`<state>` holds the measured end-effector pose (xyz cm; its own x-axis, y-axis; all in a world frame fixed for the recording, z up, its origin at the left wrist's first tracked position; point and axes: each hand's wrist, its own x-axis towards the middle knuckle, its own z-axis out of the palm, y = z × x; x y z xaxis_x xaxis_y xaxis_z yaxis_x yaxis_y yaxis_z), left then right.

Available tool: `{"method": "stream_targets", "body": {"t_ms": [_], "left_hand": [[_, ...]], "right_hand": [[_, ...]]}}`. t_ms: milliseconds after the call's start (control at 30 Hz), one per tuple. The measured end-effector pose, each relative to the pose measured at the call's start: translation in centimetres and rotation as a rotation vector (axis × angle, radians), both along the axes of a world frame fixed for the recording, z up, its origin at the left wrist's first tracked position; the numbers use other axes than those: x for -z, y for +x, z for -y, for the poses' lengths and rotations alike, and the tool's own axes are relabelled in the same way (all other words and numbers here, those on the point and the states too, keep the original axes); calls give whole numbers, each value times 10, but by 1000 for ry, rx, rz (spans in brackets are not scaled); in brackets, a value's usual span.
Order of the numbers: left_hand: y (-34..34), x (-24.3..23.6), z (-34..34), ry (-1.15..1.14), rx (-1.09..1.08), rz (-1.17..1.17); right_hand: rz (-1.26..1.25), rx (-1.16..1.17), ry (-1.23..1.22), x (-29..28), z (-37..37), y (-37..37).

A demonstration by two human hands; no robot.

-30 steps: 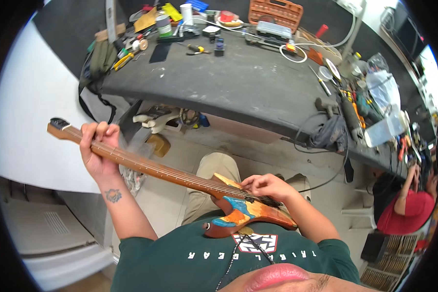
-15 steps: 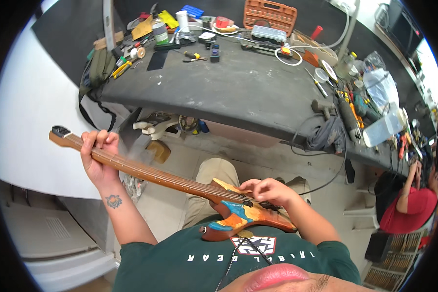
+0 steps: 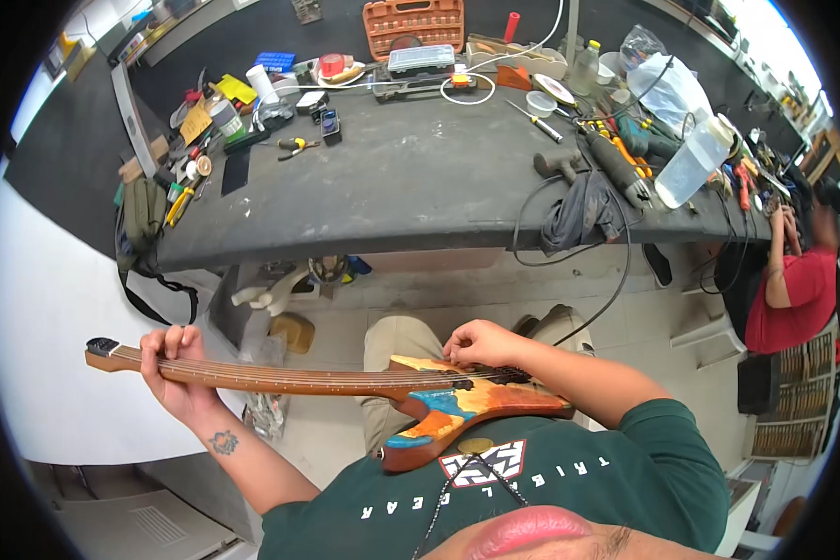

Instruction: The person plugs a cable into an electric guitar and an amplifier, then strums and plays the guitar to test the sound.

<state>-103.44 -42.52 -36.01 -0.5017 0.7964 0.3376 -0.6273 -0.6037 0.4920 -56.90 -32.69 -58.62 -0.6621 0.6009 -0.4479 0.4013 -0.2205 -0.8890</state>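
Observation:
An electric guitar [image 3: 453, 403] lies across my lap, its body patched in teal, orange and yellow wood. Its long brown neck [image 3: 299, 378] points left, ending in a small dark-faced headstock. My left hand [image 3: 179, 375] wraps round the neck near the headstock, fingers curled over the strings. Over the guitar's body, my right hand [image 3: 483, 343] has its fingers curled together at the strings. Whatever those fingertips may pinch is hidden.
Beyond my knees stands a dark workbench [image 3: 364, 201] with pliers [image 3: 297, 146], a hammer [image 3: 556, 166], a clear bottle [image 3: 693, 163] and an orange tool case [image 3: 415, 26]. A cable [image 3: 623, 280] hangs from its edge. At far right another person in a red shirt [image 3: 793, 303] sits working.
The view has tilted up and shifted right, so more bench shows. My right hand is more tightly curled over the strings. The left hand still grips the neck near the headstock.

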Motion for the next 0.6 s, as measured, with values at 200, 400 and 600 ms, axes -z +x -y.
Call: {"method": "stream_targets", "body": {"t_ms": [200, 400, 600], "left_hand": [[4, 1, -7, 32, 70, -17], [2, 9, -9, 126, 87, -73], [7, 28, -22, 299, 405, -61]], "right_hand": [[-46, 42, 62, 1, 9, 14], [-364, -205, -73, -64, 14, 24], [-442, -148, -290, -69, 13, 26]]}}
